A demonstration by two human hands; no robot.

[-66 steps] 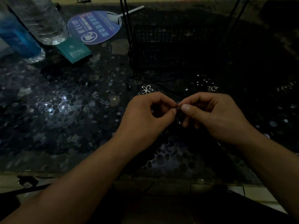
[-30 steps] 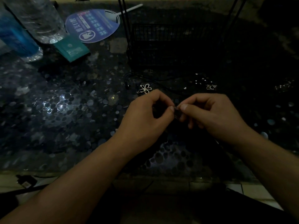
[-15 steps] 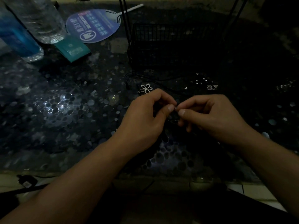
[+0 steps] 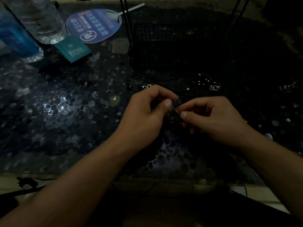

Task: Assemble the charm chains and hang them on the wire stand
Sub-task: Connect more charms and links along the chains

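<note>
My left hand [image 4: 147,115] and my right hand [image 4: 214,118] meet over the dark pebbled table, a short way above it. Between thumb and forefinger of each I pinch one thin charm chain [image 4: 175,109], a small glinting metal piece that spans the gap between my fingertips. A flower charm [image 4: 146,87] lies on the table just behind my left hand, partly hidden by my knuckles. Another small metal charm [image 4: 214,87] lies further right. The black wire stand [image 4: 172,45] stands behind, its uprights running out of the top of the frame.
Two plastic water bottles [image 4: 37,20] stand at the back left, with a teal card [image 4: 73,49] and a round blue hand fan [image 4: 94,25] beside them. Tiny metal bits [image 4: 203,80] are scattered in front of the stand. The table's front edge [image 4: 147,179] runs under my forearms.
My hands have drawn slightly apart, and the right hand has dropped a little. My left hand now covers most of the flower charm. Both keep pinching the chain.
</note>
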